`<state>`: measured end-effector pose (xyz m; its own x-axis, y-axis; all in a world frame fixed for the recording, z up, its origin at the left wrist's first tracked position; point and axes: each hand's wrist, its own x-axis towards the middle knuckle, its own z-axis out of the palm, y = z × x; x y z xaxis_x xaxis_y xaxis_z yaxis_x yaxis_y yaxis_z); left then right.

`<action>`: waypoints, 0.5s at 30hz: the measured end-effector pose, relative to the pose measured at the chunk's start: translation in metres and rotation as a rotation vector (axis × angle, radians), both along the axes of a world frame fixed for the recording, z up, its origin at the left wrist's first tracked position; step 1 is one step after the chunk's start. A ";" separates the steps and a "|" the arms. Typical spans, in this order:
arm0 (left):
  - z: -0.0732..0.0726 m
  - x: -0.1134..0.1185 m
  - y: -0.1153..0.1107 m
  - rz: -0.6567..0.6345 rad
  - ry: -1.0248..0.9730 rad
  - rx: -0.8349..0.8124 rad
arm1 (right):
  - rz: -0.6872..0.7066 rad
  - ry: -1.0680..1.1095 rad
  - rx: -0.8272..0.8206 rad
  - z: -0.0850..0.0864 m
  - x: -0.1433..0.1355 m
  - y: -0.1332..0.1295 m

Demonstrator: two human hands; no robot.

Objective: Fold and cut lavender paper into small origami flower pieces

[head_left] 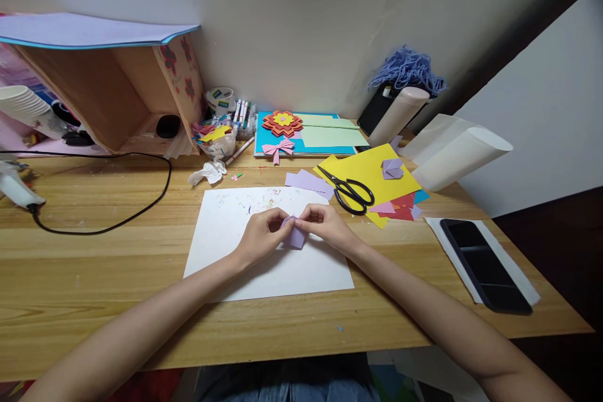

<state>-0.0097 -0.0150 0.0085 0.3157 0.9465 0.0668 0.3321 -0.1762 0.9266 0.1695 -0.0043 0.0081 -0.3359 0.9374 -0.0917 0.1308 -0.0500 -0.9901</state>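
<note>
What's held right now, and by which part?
A purple paper, held in the fingertips of the left hand and right hand by its far end; the near end is free.

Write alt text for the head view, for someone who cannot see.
A person's left hand and right hand hold a small purple paper over a white sheet on a wooden table. Beyond are black scissors, yellow paper and a layered paper flower.

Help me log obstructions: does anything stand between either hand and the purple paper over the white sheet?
Nothing visible does: the left hand and right hand both hold the purple paper; the scissors lie to the right.
</note>
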 end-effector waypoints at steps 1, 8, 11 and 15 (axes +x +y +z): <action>0.000 0.000 0.000 -0.002 0.005 0.004 | -0.002 -0.003 0.008 -0.001 0.000 0.000; 0.001 0.001 0.000 0.015 -0.068 -0.025 | -0.025 -0.055 0.015 0.000 -0.001 0.001; 0.001 0.001 0.001 0.061 -0.123 -0.068 | -0.024 -0.048 0.008 0.001 -0.001 0.001; 0.001 0.001 0.003 0.130 -0.194 -0.114 | -0.032 -0.023 -0.023 0.001 0.001 0.003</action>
